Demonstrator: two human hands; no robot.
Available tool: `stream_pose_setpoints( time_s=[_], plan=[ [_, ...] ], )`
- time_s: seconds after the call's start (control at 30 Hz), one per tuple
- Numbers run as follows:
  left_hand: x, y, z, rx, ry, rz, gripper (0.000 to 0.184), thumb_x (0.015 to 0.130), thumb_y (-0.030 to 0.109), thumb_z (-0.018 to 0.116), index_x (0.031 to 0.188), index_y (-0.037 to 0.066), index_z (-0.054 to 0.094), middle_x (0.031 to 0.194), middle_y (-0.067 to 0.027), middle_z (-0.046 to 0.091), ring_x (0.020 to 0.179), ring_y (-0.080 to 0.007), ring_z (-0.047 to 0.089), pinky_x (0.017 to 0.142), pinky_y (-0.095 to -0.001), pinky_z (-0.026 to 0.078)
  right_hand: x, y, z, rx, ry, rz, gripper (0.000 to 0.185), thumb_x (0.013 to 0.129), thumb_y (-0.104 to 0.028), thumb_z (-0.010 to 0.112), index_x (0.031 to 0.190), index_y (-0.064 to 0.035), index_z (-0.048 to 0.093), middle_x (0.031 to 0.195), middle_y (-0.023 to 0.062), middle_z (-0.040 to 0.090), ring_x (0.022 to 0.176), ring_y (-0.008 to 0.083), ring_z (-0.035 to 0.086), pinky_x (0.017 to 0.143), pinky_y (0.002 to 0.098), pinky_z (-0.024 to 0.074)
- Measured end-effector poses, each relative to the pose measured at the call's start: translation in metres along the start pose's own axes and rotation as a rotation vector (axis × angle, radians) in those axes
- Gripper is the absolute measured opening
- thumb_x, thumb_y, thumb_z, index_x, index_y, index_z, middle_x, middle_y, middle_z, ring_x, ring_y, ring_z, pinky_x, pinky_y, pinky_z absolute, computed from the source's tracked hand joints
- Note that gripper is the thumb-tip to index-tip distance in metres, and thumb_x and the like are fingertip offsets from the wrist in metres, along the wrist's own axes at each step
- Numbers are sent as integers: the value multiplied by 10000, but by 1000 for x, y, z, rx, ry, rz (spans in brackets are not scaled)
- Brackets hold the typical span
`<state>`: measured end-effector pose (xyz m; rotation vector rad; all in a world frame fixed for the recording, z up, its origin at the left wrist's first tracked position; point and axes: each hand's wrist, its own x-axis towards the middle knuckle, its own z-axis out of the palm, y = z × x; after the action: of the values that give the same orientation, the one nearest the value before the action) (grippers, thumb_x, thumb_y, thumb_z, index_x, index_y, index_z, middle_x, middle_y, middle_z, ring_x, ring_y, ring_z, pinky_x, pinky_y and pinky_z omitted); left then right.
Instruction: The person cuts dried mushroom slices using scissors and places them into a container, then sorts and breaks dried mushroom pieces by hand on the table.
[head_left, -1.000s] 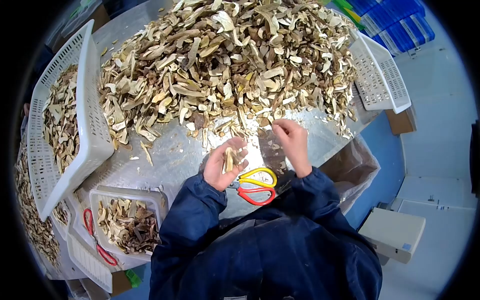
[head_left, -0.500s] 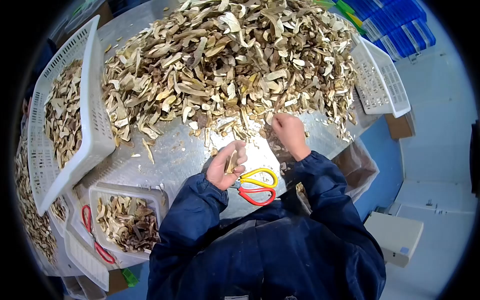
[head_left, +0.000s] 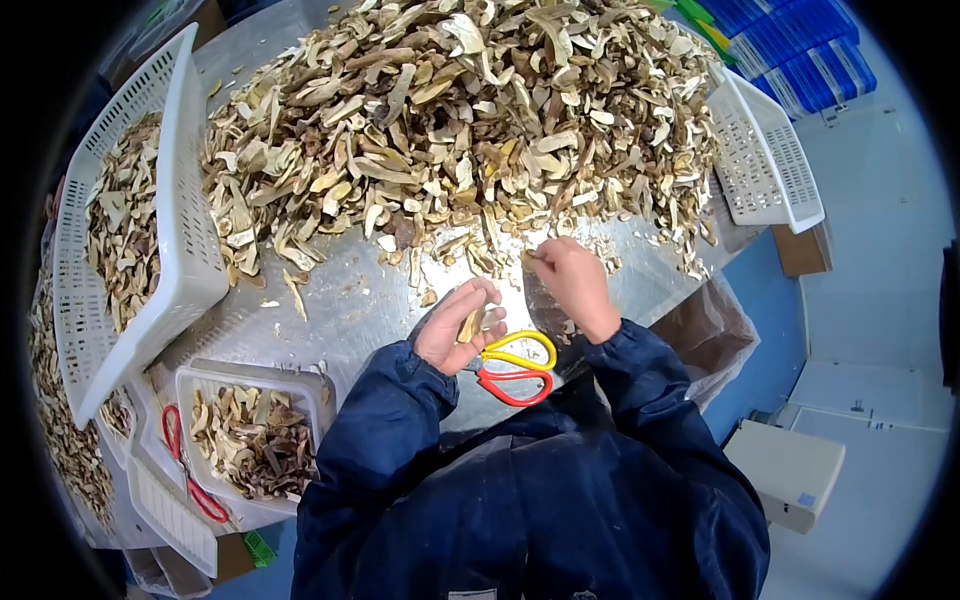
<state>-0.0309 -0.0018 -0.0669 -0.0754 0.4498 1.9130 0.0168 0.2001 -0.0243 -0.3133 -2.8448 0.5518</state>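
Observation:
A large heap of dried mushroom slices (head_left: pixel 470 130) covers the back of the metal table. My left hand (head_left: pixel 452 328) is cupped palm up around a pale dried mushroom slice (head_left: pixel 470 325). Scissors with one yellow and one red handle (head_left: pixel 520 387) lie beside it, close to my body, their blades mostly hidden by the hand. My right hand (head_left: pixel 578 285) is closed in a pinch at the heap's front edge. A small mushroom piece (head_left: pixel 529 259) shows at its fingertips.
At left a tilted white basket (head_left: pixel 190 250) holds more slices, near a white tub (head_left: pixel 328 410) of slices and red-handled scissors (head_left: pixel 205 503). Another white basket (head_left: pixel 765 165) stands at the right edge, above a lined bin (head_left: pixel 725 345). Crumbs dot the metal tabletop (head_left: pixel 350 290).
My right hand has shifted slightly down and left, off the slices, with a small piece now showing at its fingertips. My left hand stays nearly still with its slice.

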Motion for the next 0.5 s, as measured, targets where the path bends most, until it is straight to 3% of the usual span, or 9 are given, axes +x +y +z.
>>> stream_pose_setpoints(
  time_s=[0.03, 0.13, 0.17, 0.27, 0.3, 0.37, 0.43, 0.47, 0.5],
  plan=[
    [-2, 2, 9, -11, 46, -6, 108, 957, 192, 464, 985, 95, 501, 944, -13, 513, 838, -118, 549, 759, -278, 494, -3, -4, 3, -68, -38, 30, 147, 749, -176, 681, 759, -41, 625, 747, 101, 591, 650, 290, 593, 548, 370, 467],
    [2, -2, -5, -155, -11, -12, 142, 958, 187, 459, 1016, 64, 500, 1006, -47, 535, 923, -148, 569, 777, -277, 507, -6, -8, 11, -188, -32, 23, 145, 737, -182, 688, 768, -54, 627, 761, 100, 591, 657, 301, 590, 557, 383, 467],
    [3, -3, -8, -200, 26, -21, 161, 959, 183, 454, 1039, 49, 496, 1047, -72, 538, 966, -170, 566, 794, -284, 510, -7, -2, 16, -160, 13, -16, 139, 750, -160, 685, 766, -44, 611, 708, 82, 586, 588, 231, 583, 527, 332, 455],
    [5, 2, -5, -290, 77, -20, 233, 963, 176, 433, 1119, 8, 473, 1170, -146, 528, 1088, -238, 542, 858, -321, 509, -4, -5, 1, 437, -162, 346, 157, 785, -149, 657, 758, -11, 587, 682, 99, 603, 565, 197, 595, 523, 306, 468],
    [4, 4, 2, -287, 58, -11, 263, 966, 177, 422, 1153, -4, 460, 1210, -169, 512, 1124, -262, 524, 887, -343, 501, -10, 1, 3, 670, -144, 385, 142, 784, -128, 660, 797, -10, 583, 664, 87, 607, 571, 135, 576, 532, 265, 455],
    [2, 5, 13, -267, 36, -15, 342, 976, 191, 385, 1253, -8, 415, 1282, -208, 474, 1179, -319, 485, 952, -410, 466, -18, -27, -15, 535, -57, 239, 150, 780, -129, 665, 815, -13, 578, 677, 91, 610, 575, 153, 587, 538, 271, 462],
    [4, 0, 9, -233, 25, -25, 364, 977, 208, 381, 1270, -6, 407, 1291, -208, 468, 1185, -324, 481, 965, -425, 453, -29, -42, -22, 390, -37, 21, 167, 774, -125, 670, 882, -24, 592, 717, 95, 619, 592, 194, 605, 551, 284, 477],
    [5, -2, 8, -215, 20, -30, 374, 978, 217, 379, 1279, -4, 403, 1296, -209, 464, 1188, -327, 479, 971, -432, 447, -30, -47, -26, 420, -86, -19, 185, 767, -133, 675, 905, -25, 615, 760, 104, 627, 615, 235, 613, 561, 301, 487],
    [4, -1, 14, -220, 48, -34, 318, 969, 211, 419, 1211, 8, 452, 1211, -174, 516, 1121, -285, 523, 953, -406, 459, -30, -41, -25, 355, -15, 6, 174, 757, -117, 679, 890, -20, 622, 763, 102, 628, 621, 220, 609, 565, 301, 482]
  ],
)
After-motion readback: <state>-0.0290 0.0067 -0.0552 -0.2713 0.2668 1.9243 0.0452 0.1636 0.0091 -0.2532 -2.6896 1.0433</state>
